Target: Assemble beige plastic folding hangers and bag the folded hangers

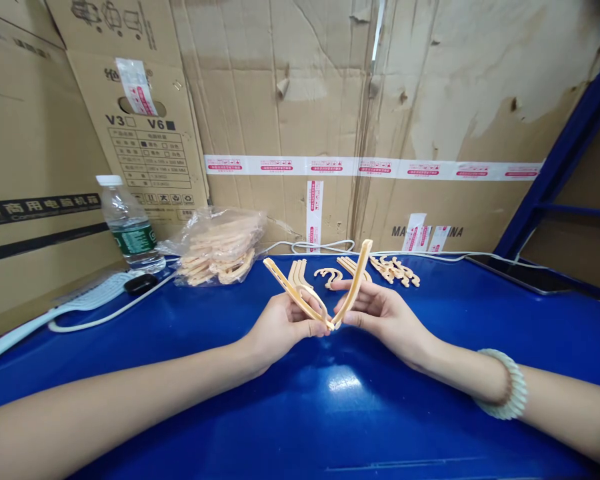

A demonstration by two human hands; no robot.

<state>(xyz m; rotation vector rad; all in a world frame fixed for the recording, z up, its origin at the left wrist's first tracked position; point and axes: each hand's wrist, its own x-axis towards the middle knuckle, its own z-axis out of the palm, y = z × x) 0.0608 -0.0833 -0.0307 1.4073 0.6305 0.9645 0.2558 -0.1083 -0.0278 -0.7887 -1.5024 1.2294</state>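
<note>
My left hand [279,328] grips a beige plastic hanger arm [286,283], slotted along its length, with a curved strip at its inner side. Between the fingers of my right hand [391,321] is a second beige hanger arm [359,272]. The two arms slant apart in a V, and their lower ends meet between my fingertips; whether they are joined there I cannot tell. Behind my hands lie loose hanger arms [298,273], small hooks [330,275] and a heap of more hooks [395,271].
On the blue table [220,413] a plastic bag of beige pieces [220,247] sits at the back left, beside a water bottle [130,223]. A pale blue fan-shaped object [93,297] and a dark flat device [520,275] lie at the sides. Cardboard [290,120] stands behind, with a white cable [440,255] along it.
</note>
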